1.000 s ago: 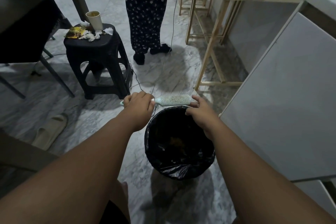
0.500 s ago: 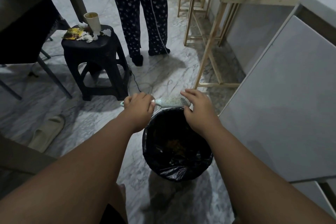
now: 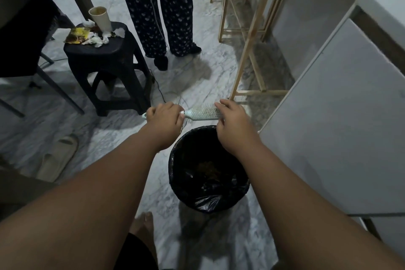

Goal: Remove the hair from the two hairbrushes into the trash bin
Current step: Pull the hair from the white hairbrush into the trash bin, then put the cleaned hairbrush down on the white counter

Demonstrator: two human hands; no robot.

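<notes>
A pale green hairbrush (image 3: 200, 113) lies level in the air, just beyond the far rim of a trash bin (image 3: 182, 182) lined with a black bag. My left hand (image 3: 164, 119) is closed around the brush's handle. My right hand (image 3: 232, 119) rests on the brush's head at its right end, fingers bent over the bristles. Whether the fingers pinch any hair is too small to tell. Some brownish waste lies at the bin's bottom. Only one hairbrush is in sight.
A black plastic stool (image 3: 109, 68) with a paper cup and crumpled tissues stands at the left. A person in dotted trousers (image 3: 157, 11) stands behind it. A wooden table frame (image 3: 247, 35) and a white cabinet (image 3: 341, 120) are on the right. A slipper (image 3: 58, 158) lies on the marble floor.
My right hand has slid from the brush's underside up onto the bristles. The brush stays held over the bin. The standing person has stepped slightly.
</notes>
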